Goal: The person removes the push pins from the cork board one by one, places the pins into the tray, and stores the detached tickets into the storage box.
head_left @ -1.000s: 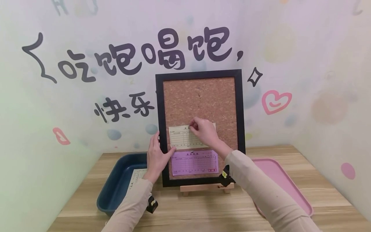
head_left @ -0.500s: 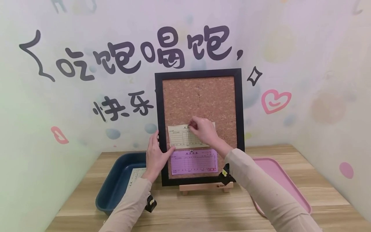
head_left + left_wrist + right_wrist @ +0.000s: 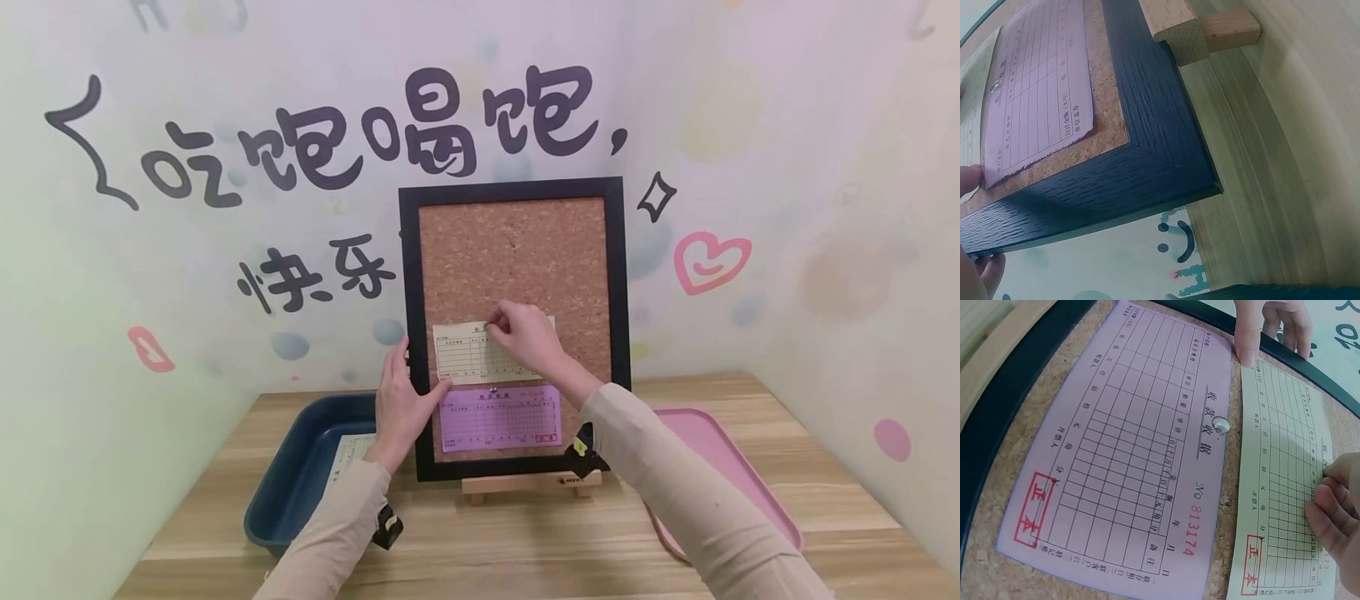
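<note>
L hand (image 3: 401,408) grips the L side of the black frame (image 3: 617,275) round the corkboard (image 3: 513,258), thumb in front, fingers behind; thumb tip sits at the lower L corner of the yellow slip (image 3: 453,360). R hand (image 3: 528,337) has fingers curled, thumb & index tips together at the slip's top edge, approx. mid-width; can't tell if they pinch anything, as the spot is hidden. Yellow slip lies flat vs. the lower half of the cork, its upper R part mostly behind the R hand, w/ a red stamp box in 1 corner. Just below it, the purple slip (image 3: 498,423), printed w/ a ruled grid, a red stamp box & no. 813174; 1 clear-headed pin (image 3: 1220,425) at its top edge, near the middle. Board leans on a small wooden easel (image 3: 532,482) on the wood-grain table (image 3: 525,554). To the L, a dark blue tray (image 3: 258,496) w/ 1 pale slip (image 3: 348,454) inside, partly behind the L arm; to the R, a pink tray (image 3: 738,467), partly behind the R sleeve (image 3: 675,475). Wall (image 3: 315,50) behind has big dark Chinese characters, 1 pink heart outline & pastel dots.
</note>
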